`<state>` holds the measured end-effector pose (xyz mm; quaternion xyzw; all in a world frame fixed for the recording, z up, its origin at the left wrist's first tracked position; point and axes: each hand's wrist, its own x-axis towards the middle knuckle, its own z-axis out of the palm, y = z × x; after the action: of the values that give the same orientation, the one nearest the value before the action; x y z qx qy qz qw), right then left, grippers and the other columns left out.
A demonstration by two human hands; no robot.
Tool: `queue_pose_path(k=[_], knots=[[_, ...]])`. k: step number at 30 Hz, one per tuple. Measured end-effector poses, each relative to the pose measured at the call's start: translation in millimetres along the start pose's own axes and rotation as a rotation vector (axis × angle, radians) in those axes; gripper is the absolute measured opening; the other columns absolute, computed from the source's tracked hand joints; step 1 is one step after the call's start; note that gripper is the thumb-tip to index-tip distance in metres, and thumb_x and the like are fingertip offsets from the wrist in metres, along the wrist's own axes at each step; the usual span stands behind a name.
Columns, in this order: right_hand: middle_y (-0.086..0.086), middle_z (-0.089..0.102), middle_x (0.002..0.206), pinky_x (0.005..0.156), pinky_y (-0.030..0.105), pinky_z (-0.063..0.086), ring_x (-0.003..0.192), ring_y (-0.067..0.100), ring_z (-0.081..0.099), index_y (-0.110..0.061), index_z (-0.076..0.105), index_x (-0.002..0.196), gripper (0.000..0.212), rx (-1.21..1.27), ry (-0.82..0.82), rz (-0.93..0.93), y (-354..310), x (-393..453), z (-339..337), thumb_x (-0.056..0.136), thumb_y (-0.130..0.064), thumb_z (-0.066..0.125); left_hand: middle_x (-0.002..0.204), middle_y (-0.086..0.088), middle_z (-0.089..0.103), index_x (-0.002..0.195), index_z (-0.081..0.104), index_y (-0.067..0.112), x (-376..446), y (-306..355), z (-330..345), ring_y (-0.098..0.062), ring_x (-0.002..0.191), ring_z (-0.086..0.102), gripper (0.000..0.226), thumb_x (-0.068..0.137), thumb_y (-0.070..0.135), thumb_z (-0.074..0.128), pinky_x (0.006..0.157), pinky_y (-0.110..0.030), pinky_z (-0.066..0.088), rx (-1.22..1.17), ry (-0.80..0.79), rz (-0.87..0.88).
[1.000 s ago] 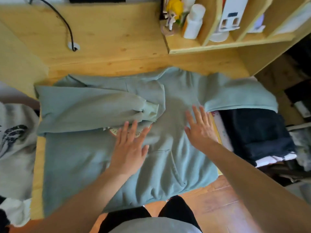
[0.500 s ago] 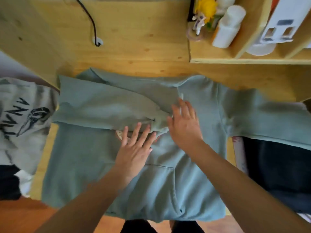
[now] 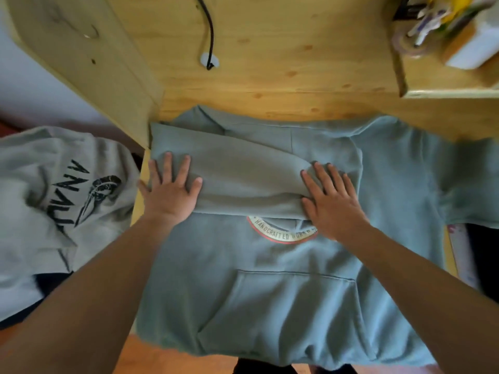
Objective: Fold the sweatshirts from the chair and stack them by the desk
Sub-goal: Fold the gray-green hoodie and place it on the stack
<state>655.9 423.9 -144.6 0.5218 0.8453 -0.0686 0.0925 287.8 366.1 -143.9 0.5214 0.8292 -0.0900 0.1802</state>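
Both hands have slid apart since a moment ago: the left hand (image 3: pixel 168 194), which was pressing the chest of the garment near the middle, now lies at the left end of the folded sleeve, and the right hand (image 3: pixel 330 202) has settled on the sleeve's cuff end at centre frame. Neither hand forms a grip; each lies flat, fingers spread and straight, palms pressing the cloth down.

Filling the middle of the frame is a dusty blue-green hooded sweatshirt (image 3: pixel 270 292), spread front-up on a pale wooden desk (image 3: pixel 270 85). One sleeve (image 3: pixel 243 182) is folded across the chest in a broad band running from the left edge toward the centre. Below the band, part of a round badge (image 3: pixel 280 230) with a red rim and lettering peeks out. Lower still sits a wide pouch pocket (image 3: pixel 283 306), and the hem hangs over the desk's near edge at the bottom of the frame. The other sleeve (image 3: pixel 445 179) stretches out unfolded toward the right edge of the frame. The hood lies flat at the top, toward the back of the desk.

At the left edge lies a grey sweatshirt (image 3: pixel 54 190) with black lettering and a printed figure. A black cable (image 3: pixel 209 31) runs down the wooden back panel at upper centre into a small white grommet.
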Motion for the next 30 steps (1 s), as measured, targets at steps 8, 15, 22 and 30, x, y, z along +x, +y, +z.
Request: queue_pose_path(k=[8, 15, 22, 30], knots=[[0.013, 0.044, 0.149, 0.112, 0.036, 0.029, 0.135, 0.034, 0.04, -0.014, 0.055, 0.139, 0.043, 0.601, 0.183, 0.333, 21, -55, -67, 0.097, -0.026, 0.058, 0.163, -0.024, 0.026, 0.154, 0.04, 0.01, -38, 101, -41, -0.049, 0.149, 0.023, 0.065, 0.092, 0.03, 0.05, 0.119, -0.064, 0.02, 0.091, 0.147, 0.159], [0.011, 0.068, 0.115, 0.096, 0.036, 0.045, 0.108, 0.029, 0.061, -0.009, 0.065, 0.126, 0.032, 0.965, 0.441, 1.22, 212, -220, -74, 0.094, -0.011, 0.058, 0.161, -0.022, 0.033, 0.153, 0.046, 0.016, -144, 272, 26, -0.046, 0.145, 0.034, 0.071, 0.09, 0.049, 0.038, 0.114, -0.058, 0.034, -0.136, 0.103, 0.567], [0.016, 0.06, 0.114, 0.076, 0.03, 0.056, 0.097, 0.024, 0.063, -0.001, 0.053, 0.13, 0.032, 1.996, 0.61, 1.429, 375, -223, -49, 0.1, -0.011, 0.051, 0.171, -0.007, -0.011, 0.163, 0.005, 0.036, -98, 296, 43, -0.034, 0.157, -0.007, 0.084, 0.091, 0.053, 0.044, 0.127, -0.05, 0.008, 0.117, -0.218, 0.293], [0.006, 0.055, 0.119, 0.046, 0.017, 0.044, 0.073, 0.015, 0.059, -0.023, 0.056, 0.128, 0.031, 2.322, 0.55, 1.652, 435, -200, -49, 0.098, -0.015, 0.05, 0.167, -0.017, 0.016, 0.157, 0.036, 0.026, -199, 368, 7, -0.033, 0.154, 0.016, 0.059, 0.1, 0.033, 0.052, 0.125, -0.04, 0.016, -0.041, -0.119, 0.28]])
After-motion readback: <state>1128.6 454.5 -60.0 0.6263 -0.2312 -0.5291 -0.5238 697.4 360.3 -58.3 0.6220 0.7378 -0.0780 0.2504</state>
